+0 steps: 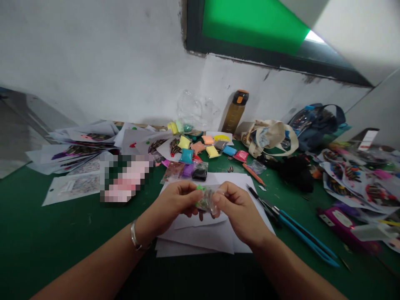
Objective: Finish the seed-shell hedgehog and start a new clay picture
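From my remote view I have both bare hands working over the desk [78, 233], whose dark green top looks smooth and slightly scuffed. The left hand [181, 202], with a rounded shiny silver-coloured bangle [135, 235] at its wrist, is closed on a small crinkled clear plastic packet with bright green at one end [206, 201]. The right hand [236, 208] pinches the other end, thumb pressed on the glossy film. I see the packet held between them, in front of loose, flat white paper sheets [200, 246] that overlap with crooked edges.

Just beyond the sheets I make out a shiny black packet [200, 171], then plump, pillow-shaped ones, among them a teal packet [186, 156] and a pale yellow packet [213, 151]. Behind those stands a tall, translucent amber bottle [234, 114] with a dark and orange cap, near a soft, creased cream cloth bag [268, 135]. To the right of the sheets lies a slender, two-armed blue tool [308, 232].
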A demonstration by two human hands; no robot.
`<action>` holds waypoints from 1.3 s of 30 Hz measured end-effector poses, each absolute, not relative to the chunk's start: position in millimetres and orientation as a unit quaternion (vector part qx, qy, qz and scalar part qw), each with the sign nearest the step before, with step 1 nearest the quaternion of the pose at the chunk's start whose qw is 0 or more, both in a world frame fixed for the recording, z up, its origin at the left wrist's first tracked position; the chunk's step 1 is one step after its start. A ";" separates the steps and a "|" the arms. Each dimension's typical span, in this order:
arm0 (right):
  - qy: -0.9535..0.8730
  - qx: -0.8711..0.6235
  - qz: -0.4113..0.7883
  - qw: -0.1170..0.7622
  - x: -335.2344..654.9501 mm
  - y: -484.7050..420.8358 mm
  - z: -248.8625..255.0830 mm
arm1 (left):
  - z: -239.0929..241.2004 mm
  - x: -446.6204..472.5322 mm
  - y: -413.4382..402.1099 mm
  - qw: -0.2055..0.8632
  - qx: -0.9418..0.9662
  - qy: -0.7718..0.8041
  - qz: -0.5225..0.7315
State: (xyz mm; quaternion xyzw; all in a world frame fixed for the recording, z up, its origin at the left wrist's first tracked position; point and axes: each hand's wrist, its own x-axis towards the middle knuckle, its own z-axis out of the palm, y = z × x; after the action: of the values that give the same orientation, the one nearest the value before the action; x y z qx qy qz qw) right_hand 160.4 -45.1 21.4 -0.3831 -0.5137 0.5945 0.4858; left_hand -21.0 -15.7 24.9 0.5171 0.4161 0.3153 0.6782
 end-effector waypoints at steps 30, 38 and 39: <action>-0.476 -0.361 0.629 0.497 167.4 -38.1 16.5 | 31.5 -21.3 -16.5 0.674 0.515 0.391 0.357; -0.543 -0.345 0.629 0.436 174.0 -40.0 21.5 | 36.6 -21.8 -15.4 0.668 0.507 0.399 0.369; -0.553 -0.350 0.624 0.426 174.4 -40.0 21.2 | 36.6 -22.0 -15.5 0.670 0.508 0.399 0.367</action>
State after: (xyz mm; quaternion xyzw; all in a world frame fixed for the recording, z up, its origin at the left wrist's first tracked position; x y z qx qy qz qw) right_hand 174.4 -40.0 21.2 -0.3501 -0.5532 0.6243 0.4261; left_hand -22.0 -15.5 36.6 0.5084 0.3985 0.3666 0.6695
